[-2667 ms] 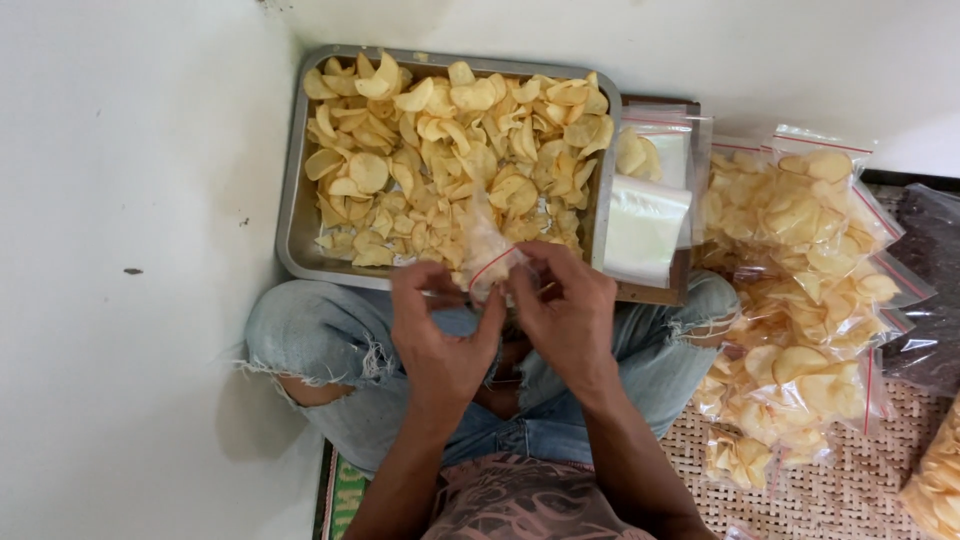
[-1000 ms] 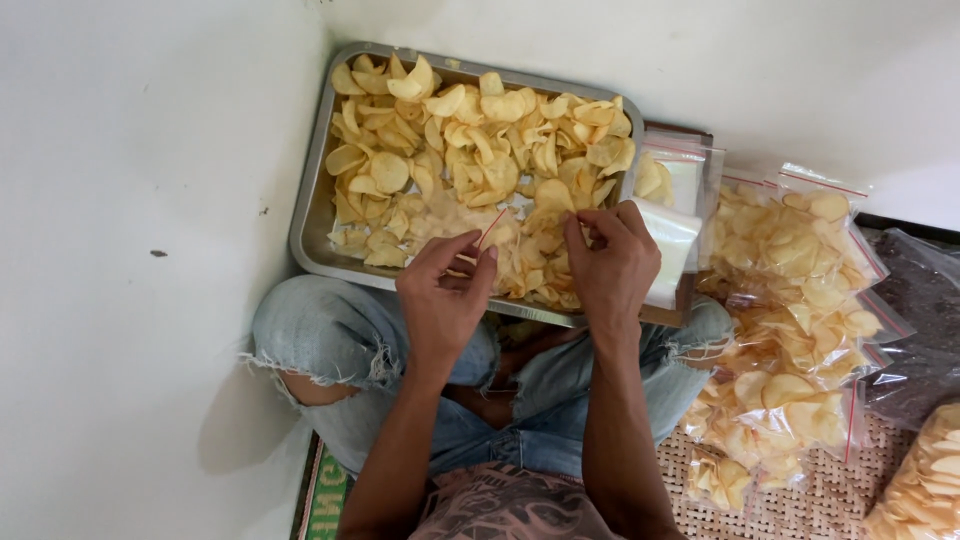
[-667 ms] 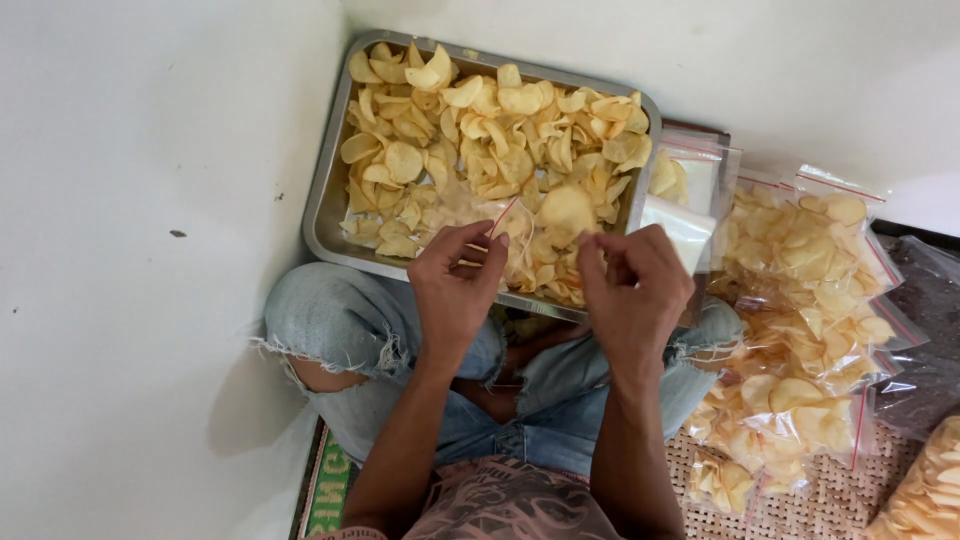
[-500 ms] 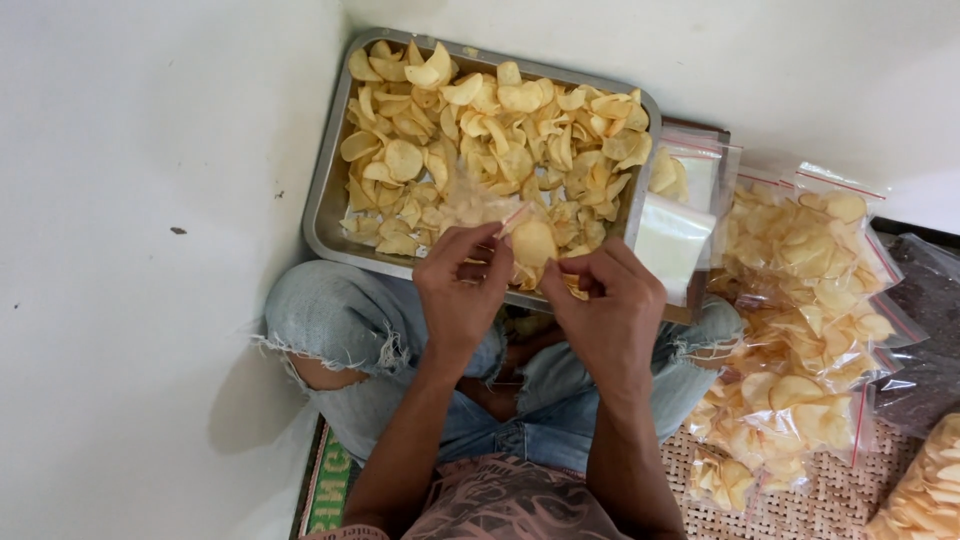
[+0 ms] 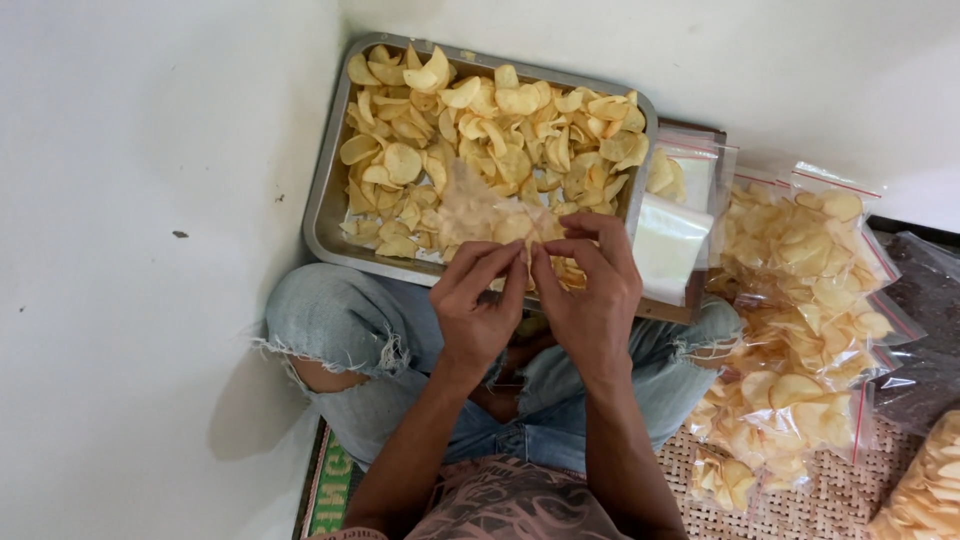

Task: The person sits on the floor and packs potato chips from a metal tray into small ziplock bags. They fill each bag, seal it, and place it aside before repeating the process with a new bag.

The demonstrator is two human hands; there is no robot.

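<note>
A metal tray (image 5: 322,212) full of pale yellow chips (image 5: 480,120) rests against my knees. Over its near edge my left hand (image 5: 480,310) and my right hand (image 5: 590,290) meet, fingertips pinching the lower edge of a small clear plastic bag (image 5: 472,205). The bag lies stretched over the chips, pointing away from me, and looks nearly empty. My thumbs and forefingers hide its opening.
A stack of empty clear zip bags (image 5: 672,240) lies right of the tray. Several filled chip bags (image 5: 810,300) are piled at the right on a woven mat (image 5: 810,500). A dark bag (image 5: 930,330) sits at the far right. White walls close in left and behind.
My hands were apart, then came together at the tray's near edge. The clear bag now lies flat over the chips between my fingertips.
</note>
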